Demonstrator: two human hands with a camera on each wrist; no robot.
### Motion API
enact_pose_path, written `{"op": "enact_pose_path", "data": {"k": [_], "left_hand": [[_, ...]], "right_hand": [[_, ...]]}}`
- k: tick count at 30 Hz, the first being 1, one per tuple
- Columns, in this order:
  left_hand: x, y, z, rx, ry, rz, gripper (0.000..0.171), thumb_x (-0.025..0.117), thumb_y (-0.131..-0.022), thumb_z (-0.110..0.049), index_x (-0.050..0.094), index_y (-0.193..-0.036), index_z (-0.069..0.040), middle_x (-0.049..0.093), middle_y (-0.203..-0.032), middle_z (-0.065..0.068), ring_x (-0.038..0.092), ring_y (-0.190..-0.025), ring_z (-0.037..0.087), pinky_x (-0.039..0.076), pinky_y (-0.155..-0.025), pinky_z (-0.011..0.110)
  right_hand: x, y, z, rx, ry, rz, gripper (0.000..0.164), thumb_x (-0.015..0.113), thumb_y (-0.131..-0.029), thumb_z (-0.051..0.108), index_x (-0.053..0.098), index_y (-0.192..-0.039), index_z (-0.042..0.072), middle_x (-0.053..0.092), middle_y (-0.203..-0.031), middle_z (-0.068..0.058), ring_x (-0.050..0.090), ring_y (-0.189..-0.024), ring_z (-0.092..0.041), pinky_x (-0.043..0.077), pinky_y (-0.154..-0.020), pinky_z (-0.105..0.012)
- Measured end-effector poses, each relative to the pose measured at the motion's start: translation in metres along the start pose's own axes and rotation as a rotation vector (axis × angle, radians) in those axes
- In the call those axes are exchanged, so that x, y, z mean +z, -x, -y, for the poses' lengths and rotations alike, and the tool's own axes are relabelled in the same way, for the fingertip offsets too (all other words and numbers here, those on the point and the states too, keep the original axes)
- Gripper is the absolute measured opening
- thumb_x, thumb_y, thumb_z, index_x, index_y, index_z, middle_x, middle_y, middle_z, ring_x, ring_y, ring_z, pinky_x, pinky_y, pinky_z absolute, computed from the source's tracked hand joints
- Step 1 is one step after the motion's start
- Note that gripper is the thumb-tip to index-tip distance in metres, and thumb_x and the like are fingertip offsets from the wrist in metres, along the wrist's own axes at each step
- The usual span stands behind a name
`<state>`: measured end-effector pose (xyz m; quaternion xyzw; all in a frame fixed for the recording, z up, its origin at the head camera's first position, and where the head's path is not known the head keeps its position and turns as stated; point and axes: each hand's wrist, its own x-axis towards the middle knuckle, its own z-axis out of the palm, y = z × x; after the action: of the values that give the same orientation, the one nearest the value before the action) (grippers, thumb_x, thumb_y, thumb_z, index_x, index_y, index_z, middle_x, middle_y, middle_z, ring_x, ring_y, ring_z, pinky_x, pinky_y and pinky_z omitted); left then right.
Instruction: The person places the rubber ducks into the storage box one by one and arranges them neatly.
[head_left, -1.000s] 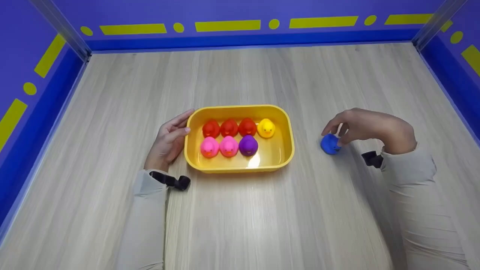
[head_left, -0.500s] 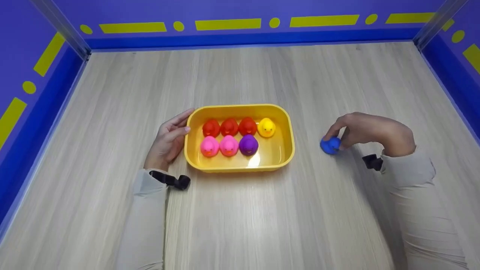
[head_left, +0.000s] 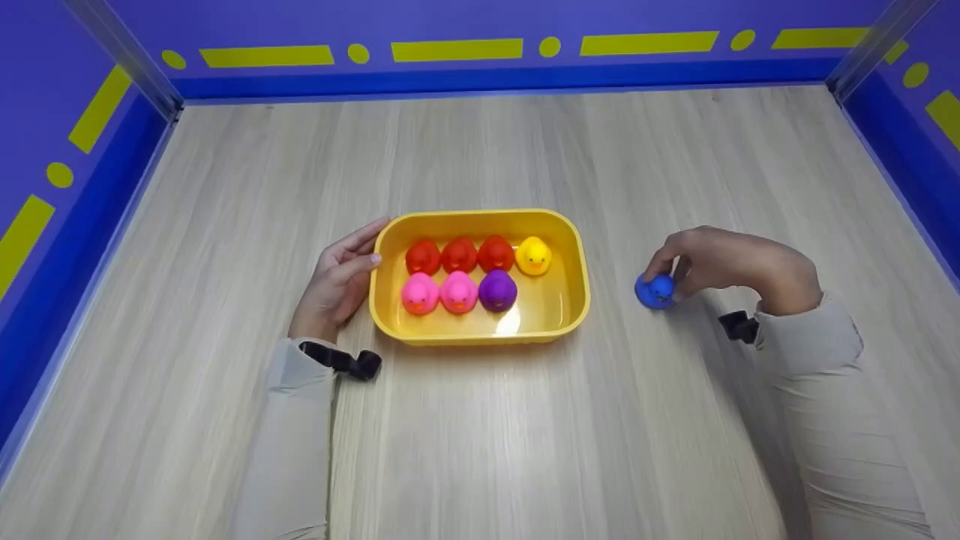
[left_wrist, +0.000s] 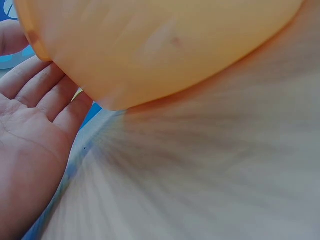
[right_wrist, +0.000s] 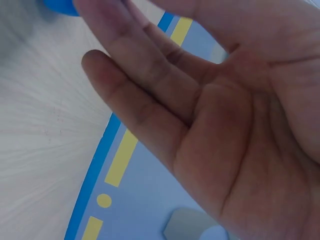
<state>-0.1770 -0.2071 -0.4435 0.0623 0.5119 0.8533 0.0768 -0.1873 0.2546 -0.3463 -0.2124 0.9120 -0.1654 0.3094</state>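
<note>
In the head view, a yellow tub (head_left: 480, 338) stands mid-table. Inside are two rows of rubber ducks: three red ones (head_left: 459, 256) and a yellow one (head_left: 533, 256) behind, two pink ones (head_left: 420, 293) and a purple one (head_left: 497, 291) in front. My left hand (head_left: 337, 281) touches the tub's left side, thumb at the rim. Its fingers (left_wrist: 42, 90) lie fairly straight against the outer wall in the left wrist view. To the right of the tub, my right hand (head_left: 731, 262) pinches a blue rubber duck (head_left: 654, 292) between thumb and fingertips. Most of this duck lies outside the right wrist view.
The wood-grain table (head_left: 480, 442) is enclosed by blue-purple walls (head_left: 480, 22) with yellow marks at the back and sides. Black wrist cameras (head_left: 365, 365) sit on both sleeves. A stretch of bare tabletop separates the tub from the blue duck.
My right hand has lowered its fingers onto the blue duck and gripped it. The duck has turned and shifted slightly left with the hand. My left hand and the tub stay where they were.
</note>
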Motion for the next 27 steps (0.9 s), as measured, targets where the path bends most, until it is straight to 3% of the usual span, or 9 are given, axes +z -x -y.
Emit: {"op": "enact_pose_path", "data": {"k": [27], "left_hand": [[0.000,-0.001,0.000,-0.009,-0.007,-0.013,0.057,0.046,-0.086,0.013,0.033,-0.141,0.014,0.061,-0.127,0.007,0.055,-0.121,0.016,0.044,-0.105,0.027]], "right_hand": [[-0.012,-0.001,0.019,-0.110,0.029,-0.083,0.034,0.068,-0.080,-0.007,0.071,-0.111,0.007,0.065,-0.110,-0.009,0.065,-0.098,-0.025,0.058,-0.081,-0.039]]}}
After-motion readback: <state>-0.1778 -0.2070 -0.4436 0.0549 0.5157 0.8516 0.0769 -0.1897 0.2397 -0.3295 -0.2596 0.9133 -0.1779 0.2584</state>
